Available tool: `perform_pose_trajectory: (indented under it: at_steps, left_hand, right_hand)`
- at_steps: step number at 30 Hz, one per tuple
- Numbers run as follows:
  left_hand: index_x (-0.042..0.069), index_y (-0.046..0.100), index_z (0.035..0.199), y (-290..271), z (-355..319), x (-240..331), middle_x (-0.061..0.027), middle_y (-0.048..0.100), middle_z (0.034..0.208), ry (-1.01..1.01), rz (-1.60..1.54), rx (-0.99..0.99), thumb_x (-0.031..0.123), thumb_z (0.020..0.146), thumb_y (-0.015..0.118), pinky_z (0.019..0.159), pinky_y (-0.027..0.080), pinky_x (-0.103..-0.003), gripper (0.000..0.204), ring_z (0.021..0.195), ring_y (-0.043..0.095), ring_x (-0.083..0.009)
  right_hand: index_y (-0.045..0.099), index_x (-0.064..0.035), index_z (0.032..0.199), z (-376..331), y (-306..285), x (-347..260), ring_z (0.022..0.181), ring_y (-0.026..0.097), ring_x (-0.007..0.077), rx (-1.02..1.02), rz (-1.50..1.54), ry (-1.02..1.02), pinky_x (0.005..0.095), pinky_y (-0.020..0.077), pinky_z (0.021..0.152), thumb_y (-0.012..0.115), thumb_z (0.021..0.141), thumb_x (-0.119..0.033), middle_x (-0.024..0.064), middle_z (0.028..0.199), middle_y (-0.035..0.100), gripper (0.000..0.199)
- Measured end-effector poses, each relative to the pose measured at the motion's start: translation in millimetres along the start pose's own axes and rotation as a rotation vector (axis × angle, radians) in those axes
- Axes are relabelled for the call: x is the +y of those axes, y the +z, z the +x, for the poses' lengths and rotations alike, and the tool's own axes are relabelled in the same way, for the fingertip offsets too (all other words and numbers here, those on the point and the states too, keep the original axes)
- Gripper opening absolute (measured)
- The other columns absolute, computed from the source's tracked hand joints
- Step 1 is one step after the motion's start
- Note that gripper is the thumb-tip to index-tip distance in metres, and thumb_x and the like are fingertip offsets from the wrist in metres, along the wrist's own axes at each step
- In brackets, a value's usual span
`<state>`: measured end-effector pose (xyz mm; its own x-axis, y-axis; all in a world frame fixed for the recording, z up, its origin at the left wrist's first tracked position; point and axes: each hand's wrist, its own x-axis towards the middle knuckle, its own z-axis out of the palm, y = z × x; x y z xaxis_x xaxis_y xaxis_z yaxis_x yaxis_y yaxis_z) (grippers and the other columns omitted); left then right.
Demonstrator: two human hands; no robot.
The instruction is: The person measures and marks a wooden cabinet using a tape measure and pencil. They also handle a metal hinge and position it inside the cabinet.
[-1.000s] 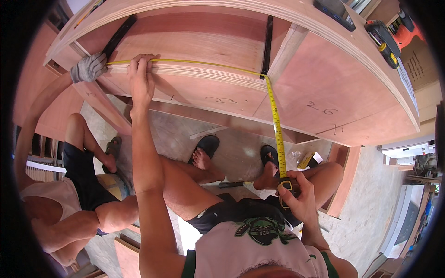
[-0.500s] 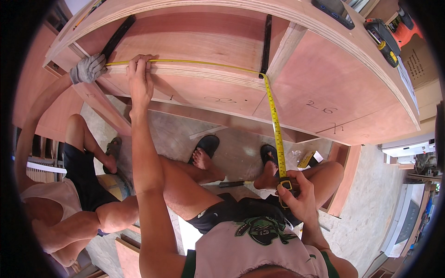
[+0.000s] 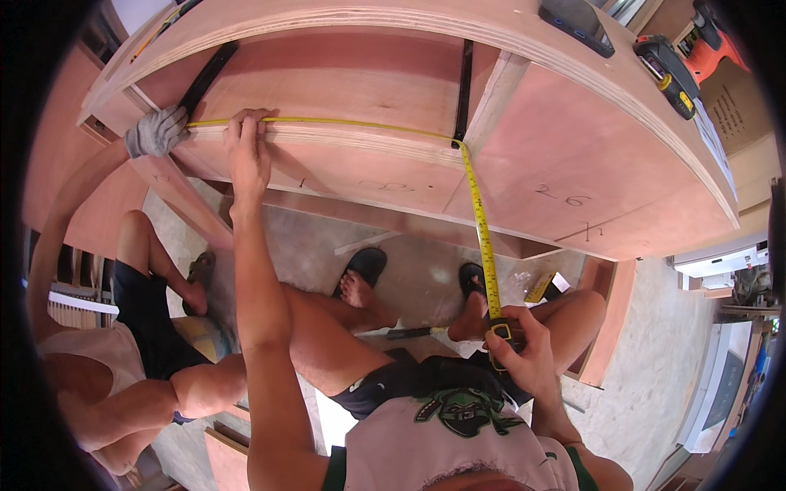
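- The left hand [image 3: 247,151] presses the yellow tape [image 3: 475,204] flat against the top edge of the plywood cabinet [image 3: 524,155], fingers curled over it.
- The right hand [image 3: 520,348] is closed around the tape case [image 3: 499,334], low by the knee.
- The tape runs along the edge, then bends down to the case.
- A co-worker's gloved hand [image 3: 155,131] holds the tape's end at the cabinet's left corner.
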<state>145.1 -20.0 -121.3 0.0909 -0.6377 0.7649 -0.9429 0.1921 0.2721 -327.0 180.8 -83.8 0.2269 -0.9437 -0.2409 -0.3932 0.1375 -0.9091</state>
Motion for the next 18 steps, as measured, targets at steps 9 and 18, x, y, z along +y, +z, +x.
perform_pose_trajectory:
  at_steps: [9, 18]
  left_hand:
    - [0.003, 0.058, 0.132, 34.4, -9.9, -77.7, -0.0105, 0.056, 0.131, -0.483, -0.945, -0.04, 0.01, 0.099, 0.054, 0.092, 0.048, -0.032, 0.034, 0.123, 0.057, -0.0217]
    - [-0.007, 0.054, 0.131, 15.1, -3.7, -63.9, -0.0199, 0.056, 0.133, 0.182, -0.146, -0.126, 0.007, 0.108, 0.036, 0.107, 0.038, -0.041, 0.032, 0.123, 0.05, -0.0317]
  right_hand:
    - [0.062, 0.0032, 0.116, 3.5, -3.2, 12.2, 0.089, 0.066, 0.033, 0.105, -0.156, -0.234, 0.041, 0.0526, 0.08, 0.076, 0.086, -0.032, 0.0199, 0.098, 0.066, 0.049]
    - [0.061, 0.0028, 0.11, -10.1, -11.4, 23.9, 0.088, 0.066, 0.0411, 0.104, -0.117, -0.225, 0.0461, 0.0522, 0.078, 0.071, 0.087, -0.041, 0.0231, 0.098, 0.065, 0.051]
